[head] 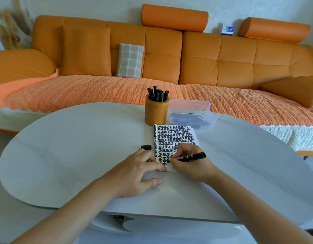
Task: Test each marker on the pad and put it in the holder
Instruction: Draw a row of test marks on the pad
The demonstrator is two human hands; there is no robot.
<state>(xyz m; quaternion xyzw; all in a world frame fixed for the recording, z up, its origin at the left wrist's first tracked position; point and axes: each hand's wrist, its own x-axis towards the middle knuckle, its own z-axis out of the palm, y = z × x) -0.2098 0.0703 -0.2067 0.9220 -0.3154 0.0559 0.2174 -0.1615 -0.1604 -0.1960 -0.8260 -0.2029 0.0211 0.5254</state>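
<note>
From my remote seat I start at the left: my left hand (132, 171) lies spread and flat on the white bench (64, 155), fingers straight, the fingertips pressing the near left corner of the pad (173, 136) and gripping nothing. Just beyond those fingers a short black cap (146, 147) lies loose on the bench, close beside the pad's spine. The pad itself is almost filled with rows of thick black test marks, and only a strip at the near edge looks bare. My right hand (189, 166) pinches the black marker (192, 156) in a writing grip, tip down on that last row and barrel angled off to the right. To do this stroke well, I judge I should hold the pad pinned so it cannot slide, press lightly, draw one short mark in the bare strip, and check that the ink comes out dark. After that, the loose cap looks like the one to fit before storing the marker. Behind the pad stands the orange woven holder (156, 113), upright and already crowded with black markers (158, 95), so the next one may need a gap picked carefully. To its right, just beside it, sits a clear ribbed plastic box (192, 111); dark shapes show through its wall, but I cannot tell what they are.
</note>
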